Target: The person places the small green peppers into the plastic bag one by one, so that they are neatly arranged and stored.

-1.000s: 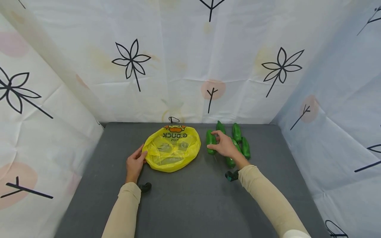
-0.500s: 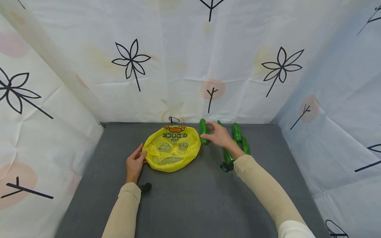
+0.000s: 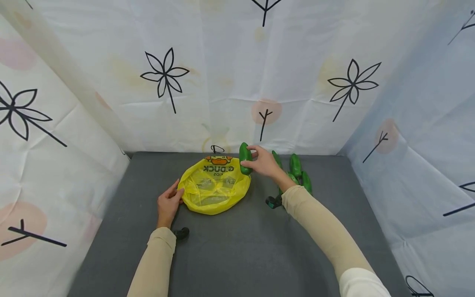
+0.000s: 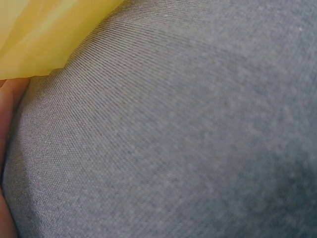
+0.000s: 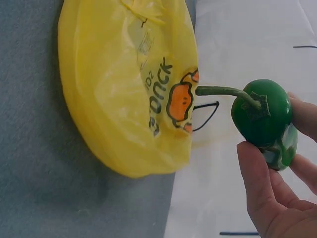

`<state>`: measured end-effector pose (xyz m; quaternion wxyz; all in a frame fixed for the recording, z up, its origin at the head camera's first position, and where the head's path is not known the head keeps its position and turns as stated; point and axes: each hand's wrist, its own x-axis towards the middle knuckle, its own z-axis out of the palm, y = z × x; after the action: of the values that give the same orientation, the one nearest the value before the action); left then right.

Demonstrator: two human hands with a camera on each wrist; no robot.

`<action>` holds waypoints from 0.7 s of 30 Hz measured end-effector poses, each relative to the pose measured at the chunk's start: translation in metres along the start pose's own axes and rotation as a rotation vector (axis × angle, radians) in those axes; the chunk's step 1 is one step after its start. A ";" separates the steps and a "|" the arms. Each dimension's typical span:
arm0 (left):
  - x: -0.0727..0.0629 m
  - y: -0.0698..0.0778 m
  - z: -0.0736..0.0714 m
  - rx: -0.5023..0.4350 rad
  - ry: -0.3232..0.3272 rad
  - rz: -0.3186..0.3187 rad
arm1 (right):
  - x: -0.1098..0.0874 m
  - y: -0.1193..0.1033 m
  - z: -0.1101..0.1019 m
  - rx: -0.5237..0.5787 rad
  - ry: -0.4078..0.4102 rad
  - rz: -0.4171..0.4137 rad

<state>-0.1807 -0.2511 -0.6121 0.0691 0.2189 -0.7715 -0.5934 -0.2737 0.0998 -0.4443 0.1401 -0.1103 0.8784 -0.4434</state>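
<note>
A yellow plastic bag [image 3: 213,192] with a duck print lies on the grey table, its mouth spread into a round rim. At its left edge my left hand [image 3: 168,207] pinches the rim, thumb on top; only a little of that hand shows in the left wrist view. My right hand [image 3: 264,163] holds a green pepper [image 3: 245,158] between thumb and fingers, over the bag's far right edge. In the right wrist view the pepper's curved stem [image 5: 223,91] points toward the bag.
Several more green peppers [image 3: 295,166] lie in a group to the right, partly hidden behind my right forearm. White cloth [image 3: 222,82] with line-drawn plants hangs behind the table [image 3: 222,255] and along both sides.
My right hand has carried the green pepper up and to the left, from beside the other peppers to over the bag's right edge. The left hand has stayed on the rim.
</note>
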 end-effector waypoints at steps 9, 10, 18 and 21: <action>-0.001 0.002 0.000 -0.008 -0.002 0.002 | 0.012 -0.013 0.019 0.036 -0.014 -0.013; -0.001 0.001 0.000 -0.007 0.000 0.003 | 0.013 -0.015 0.021 0.041 -0.017 -0.010; 0.001 -0.001 0.001 0.000 0.012 0.000 | 0.023 -0.024 0.036 0.058 -0.032 -0.003; 0.002 -0.001 0.002 -0.007 0.007 -0.006 | 0.027 -0.027 0.043 0.070 -0.042 0.007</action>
<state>-0.1826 -0.2508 -0.6142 0.0708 0.2232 -0.7685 -0.5954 -0.2820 0.0437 -0.4509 0.1636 -0.1117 0.8597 -0.4709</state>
